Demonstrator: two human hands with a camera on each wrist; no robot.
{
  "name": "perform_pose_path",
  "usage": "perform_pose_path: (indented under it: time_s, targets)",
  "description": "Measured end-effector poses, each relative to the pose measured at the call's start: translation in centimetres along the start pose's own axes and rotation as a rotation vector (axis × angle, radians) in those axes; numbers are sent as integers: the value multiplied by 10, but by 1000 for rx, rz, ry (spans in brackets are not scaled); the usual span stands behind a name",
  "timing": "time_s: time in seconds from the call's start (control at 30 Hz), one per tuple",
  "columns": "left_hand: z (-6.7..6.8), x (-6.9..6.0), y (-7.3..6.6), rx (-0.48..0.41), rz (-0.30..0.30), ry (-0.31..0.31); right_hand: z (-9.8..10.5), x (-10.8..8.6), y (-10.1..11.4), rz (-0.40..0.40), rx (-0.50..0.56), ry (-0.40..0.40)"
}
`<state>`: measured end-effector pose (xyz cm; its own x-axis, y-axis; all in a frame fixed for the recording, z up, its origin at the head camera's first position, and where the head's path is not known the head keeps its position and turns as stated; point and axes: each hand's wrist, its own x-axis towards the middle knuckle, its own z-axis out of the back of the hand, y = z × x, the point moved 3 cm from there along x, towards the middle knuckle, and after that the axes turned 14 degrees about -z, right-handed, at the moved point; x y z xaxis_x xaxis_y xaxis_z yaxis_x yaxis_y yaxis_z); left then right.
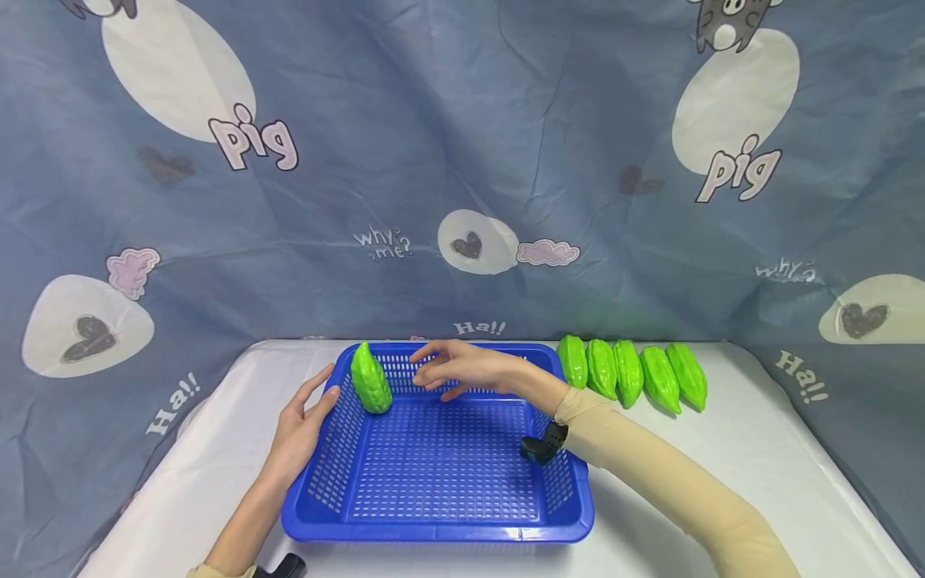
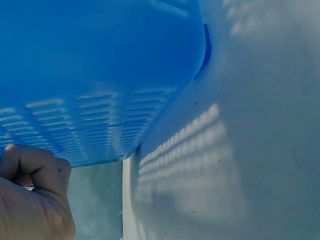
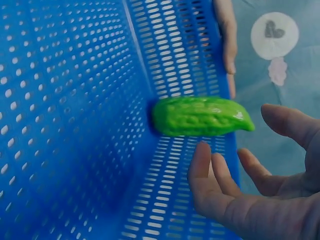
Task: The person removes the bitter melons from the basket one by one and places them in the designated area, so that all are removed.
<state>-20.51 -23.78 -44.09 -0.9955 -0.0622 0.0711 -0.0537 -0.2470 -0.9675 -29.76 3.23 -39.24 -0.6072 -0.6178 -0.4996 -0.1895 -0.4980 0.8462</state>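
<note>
A green bumpy bitter melon (image 1: pixel 371 379) leans upright in the far left corner of the blue plastic basket (image 1: pixel 437 531). In the right wrist view, the bitter melon (image 3: pixel 202 116) stands apart from my right hand (image 3: pixel 265 185), whose fingers are spread and slightly bent around air. From the head, my right hand (image 1: pixel 462 367) shows above the basket's far side, holding nothing. My left hand (image 1: pixel 299 421) grips the basket's left rim, its thumb by the rim and its other fingers outside. The left wrist view shows that hand (image 2: pixel 37 195) with bent fingers against the slotted wall.
Several more green bitter melons (image 1: pixel 629 373) lie in a row on the white table (image 1: pixel 759 482), right of the basket's far corner. A blue printed cloth (image 1: pixel 405 160) hangs behind the table and along its sides.
</note>
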Motion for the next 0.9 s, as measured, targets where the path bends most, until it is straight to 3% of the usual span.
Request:
perform_pose_path:
  time_s: [0.43,0.9]
  targets:
    - [0,2,3,1,4,4,-29,33,0,-63,-86,-61]
    - [0,1,3,-17,-1,3,-49,51,2,-66,-4,-116]
